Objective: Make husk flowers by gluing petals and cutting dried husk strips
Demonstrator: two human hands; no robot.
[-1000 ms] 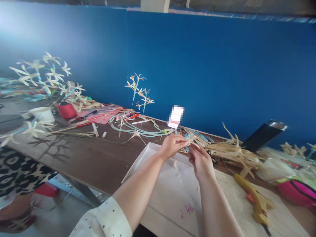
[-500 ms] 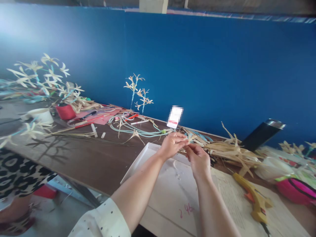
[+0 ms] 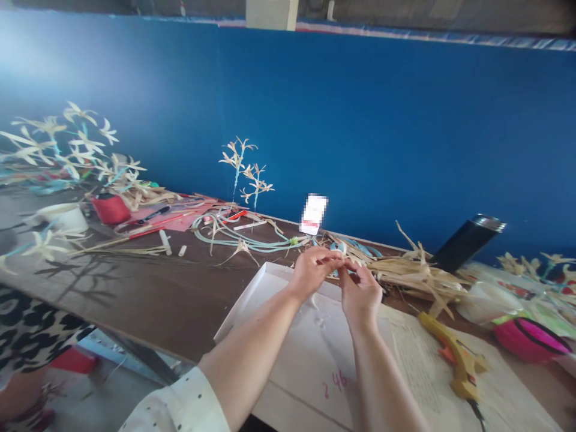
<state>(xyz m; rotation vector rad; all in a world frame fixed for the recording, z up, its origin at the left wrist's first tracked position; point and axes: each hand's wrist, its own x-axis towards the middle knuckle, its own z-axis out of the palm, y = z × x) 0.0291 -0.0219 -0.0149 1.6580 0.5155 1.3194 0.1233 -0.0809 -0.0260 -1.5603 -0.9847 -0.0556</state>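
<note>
My left hand (image 3: 312, 271) and my right hand (image 3: 361, 293) meet above a white tray (image 3: 252, 291) at the table's near edge. Both pinch a small pale straw flower (image 3: 342, 251) between their fingertips; its thin petals barely show past the fingers. Just behind my hands lies a heap of dried straw strips (image 3: 409, 273) mixed with blue strands.
A yellow glue gun (image 3: 452, 360) lies on printed paper at the right, a pink pouch (image 3: 528, 340) and a black flask (image 3: 463, 243) beyond it. Finished straw flowers (image 3: 245, 168) stand against the blue wall. Light-blue cords (image 3: 243, 231), a red spool (image 3: 110, 208) and white bowl (image 3: 65, 217) sit left. Someone's patterned clothing (image 3: 31, 333) is at the left edge.
My hands have drawn closer together and my right hand's fingers have closed in on the flower. The view has shifted slightly left.
</note>
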